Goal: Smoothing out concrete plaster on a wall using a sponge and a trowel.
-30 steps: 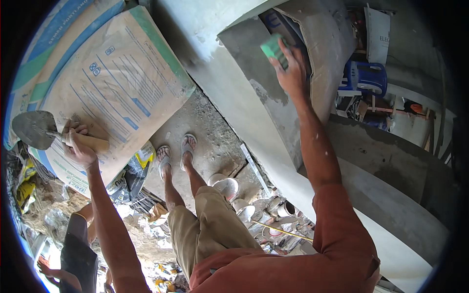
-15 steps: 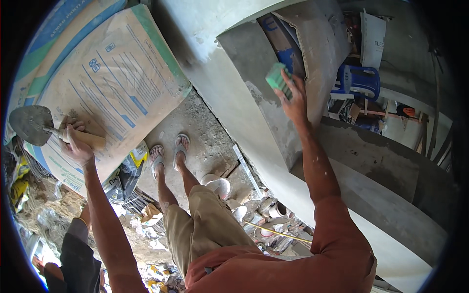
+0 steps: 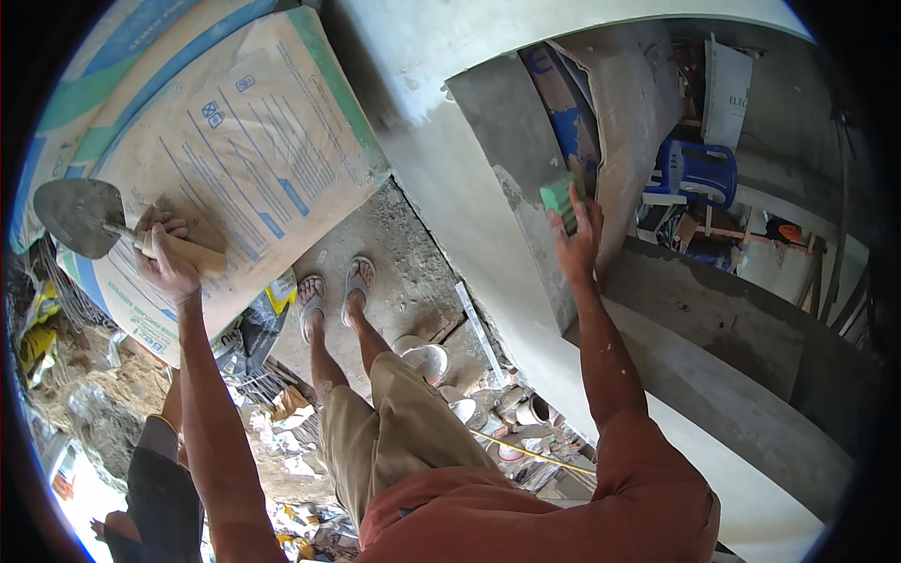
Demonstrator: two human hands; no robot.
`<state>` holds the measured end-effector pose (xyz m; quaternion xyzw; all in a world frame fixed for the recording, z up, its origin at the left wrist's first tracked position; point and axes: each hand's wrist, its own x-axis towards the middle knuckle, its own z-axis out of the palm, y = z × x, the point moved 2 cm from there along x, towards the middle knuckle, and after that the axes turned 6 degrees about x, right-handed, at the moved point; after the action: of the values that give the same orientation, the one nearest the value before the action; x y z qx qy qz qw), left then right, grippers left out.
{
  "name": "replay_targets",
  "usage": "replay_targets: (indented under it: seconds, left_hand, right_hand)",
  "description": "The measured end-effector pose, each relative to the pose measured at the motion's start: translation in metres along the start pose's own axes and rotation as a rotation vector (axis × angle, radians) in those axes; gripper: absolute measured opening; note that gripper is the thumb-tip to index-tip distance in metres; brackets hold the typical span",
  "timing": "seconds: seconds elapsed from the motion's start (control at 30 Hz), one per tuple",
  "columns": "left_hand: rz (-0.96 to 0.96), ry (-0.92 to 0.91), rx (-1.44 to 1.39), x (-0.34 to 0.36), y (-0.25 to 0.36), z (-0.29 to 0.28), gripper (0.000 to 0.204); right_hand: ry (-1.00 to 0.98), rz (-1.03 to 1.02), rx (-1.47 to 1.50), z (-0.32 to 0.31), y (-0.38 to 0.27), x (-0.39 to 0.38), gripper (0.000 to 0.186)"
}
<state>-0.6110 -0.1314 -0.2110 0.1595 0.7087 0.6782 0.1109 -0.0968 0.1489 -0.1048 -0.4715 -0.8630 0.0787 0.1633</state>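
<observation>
My left hand [image 3: 171, 265] is closed round the wooden handle of a trowel [image 3: 79, 218], whose grey, rounded blade points out to the left above the stacked cement bags [image 3: 253, 131]. On the right, my right hand [image 3: 578, 240] grips a green sponge [image 3: 560, 199] with ridged sides. The sponge is at the grey plastered inner face [image 3: 511, 141] of a wall opening; whether it touches the plaster I cannot tell. Lighter, uneven patches show along the edge of that plaster.
Cardboard [image 3: 610, 103] stands inside the opening, with a blue plastic chair [image 3: 694, 174] beyond. Below lie a white bucket [image 3: 425, 360], a long straight bar [image 3: 479, 328] and rubble. Another person's dark sleeve [image 3: 161, 488] shows at lower left. A plastered ledge [image 3: 713, 310] runs rightward.
The sponge and my right hand have come down along the plastered face, toward me. The whole view has shifted a little; the trowel stays in my left hand.
</observation>
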Motion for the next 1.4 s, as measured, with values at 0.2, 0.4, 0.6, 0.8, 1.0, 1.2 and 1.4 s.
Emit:
replay_targets:
  seconds: [0.2,0.4,0.6,0.8,1.0,1.2,1.4]
  left_hand:
    - [-0.010,-0.043,0.010,0.002,0.007,0.011,0.032]
    - [-0.008,-0.027,0.007,0.001,0.006,0.000,0.032]
    - [-0.010,-0.025,0.034,0.001,0.004,0.000,0.031]
    - [-0.013,-0.019,0.065,0.003,0.004,0.006,0.031]
    - [-0.013,0.004,0.052,0.003,0.006,0.004,0.032]
    - [0.000,-0.023,0.072,0.002,0.005,0.006,0.032]
    - [-0.020,-0.016,0.055,0.004,0.001,0.004,0.032]
  right_hand:
    - [0.080,-0.128,0.150,0.043,-0.065,0.128,0.055]
    - [0.045,-0.071,0.000,0.010,-0.032,0.009,0.052]
    - [0.084,0.106,0.028,-0.018,-0.005,-0.042,0.054]
    - [0.144,-0.155,0.050,0.038,-0.038,0.130,0.051]
    - [0.043,0.081,-0.056,0.004,0.001,-0.014,0.055]
    - [-0.024,-0.008,0.125,-0.008,-0.036,-0.032,0.059]
    - [-0.120,-0.072,-0.009,0.018,-0.071,0.017,0.058]
